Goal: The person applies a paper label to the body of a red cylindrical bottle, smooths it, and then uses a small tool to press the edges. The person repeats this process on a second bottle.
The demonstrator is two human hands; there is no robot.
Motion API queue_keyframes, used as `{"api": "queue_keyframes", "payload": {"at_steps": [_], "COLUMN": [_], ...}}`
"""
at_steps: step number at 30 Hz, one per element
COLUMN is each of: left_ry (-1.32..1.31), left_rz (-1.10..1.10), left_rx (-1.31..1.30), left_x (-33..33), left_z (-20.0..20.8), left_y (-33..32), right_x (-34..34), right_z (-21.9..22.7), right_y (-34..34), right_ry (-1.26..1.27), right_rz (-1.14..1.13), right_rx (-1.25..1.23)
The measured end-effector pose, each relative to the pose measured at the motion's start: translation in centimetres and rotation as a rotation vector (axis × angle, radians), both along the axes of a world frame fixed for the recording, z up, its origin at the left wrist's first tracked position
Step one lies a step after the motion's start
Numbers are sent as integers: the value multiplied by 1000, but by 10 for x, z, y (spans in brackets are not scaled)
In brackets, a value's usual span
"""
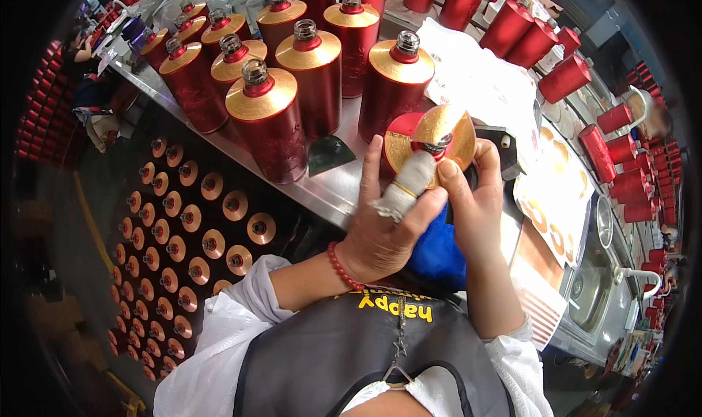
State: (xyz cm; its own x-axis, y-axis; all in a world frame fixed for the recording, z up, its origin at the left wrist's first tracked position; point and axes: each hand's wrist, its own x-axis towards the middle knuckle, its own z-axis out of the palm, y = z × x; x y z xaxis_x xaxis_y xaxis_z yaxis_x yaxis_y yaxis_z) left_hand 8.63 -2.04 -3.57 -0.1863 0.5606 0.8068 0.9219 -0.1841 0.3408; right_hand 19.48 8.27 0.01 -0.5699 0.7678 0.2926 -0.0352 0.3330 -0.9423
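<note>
A red bottle (398,125) with a gold shoulder and a clear glass neck is between my hands, its neck tilted toward me. A curved gold foil label (442,122) stands partly raised around the neck. My left hand (387,219) is closed about the bottle's near left side. One of its fingers is wrapped in white cloth (412,181) tied with a yellow band, and touches the shoulder beside the neck. My right hand (474,197) pinches the label's near right edge, thumb on top. The bottle's lower body is hidden.
Several red bottles with gold shoulders (263,95) crowd the metal table (329,197) ahead and left. More bottles (212,245) fill the lower left. Label sheets (552,190) lie at right, near a sink (589,292). A blue thing (437,256) sits below my hands.
</note>
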Motion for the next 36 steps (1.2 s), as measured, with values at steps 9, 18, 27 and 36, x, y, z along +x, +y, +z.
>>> {"api": "queue_keyframes", "payload": {"at_steps": [9, 18, 27, 36], "left_ry": [-30, -148, -230, -91], "left_rz": [-152, -302, -332, -188], "left_rx": [50, 64, 84, -28], "left_x": [-8, -28, -16, -39], "left_z": [-2, -12, -6, 27], "left_y": [1, 5, -6, 9], "right_x": [9, 10, 11, 8], "right_z": [16, -1, 2, -1], "right_y": [35, 7, 6, 5], "right_ry": [-37, 39, -1, -27], "right_rz": [284, 59, 20, -23], "right_rx": [2, -87, -88, 86]}}
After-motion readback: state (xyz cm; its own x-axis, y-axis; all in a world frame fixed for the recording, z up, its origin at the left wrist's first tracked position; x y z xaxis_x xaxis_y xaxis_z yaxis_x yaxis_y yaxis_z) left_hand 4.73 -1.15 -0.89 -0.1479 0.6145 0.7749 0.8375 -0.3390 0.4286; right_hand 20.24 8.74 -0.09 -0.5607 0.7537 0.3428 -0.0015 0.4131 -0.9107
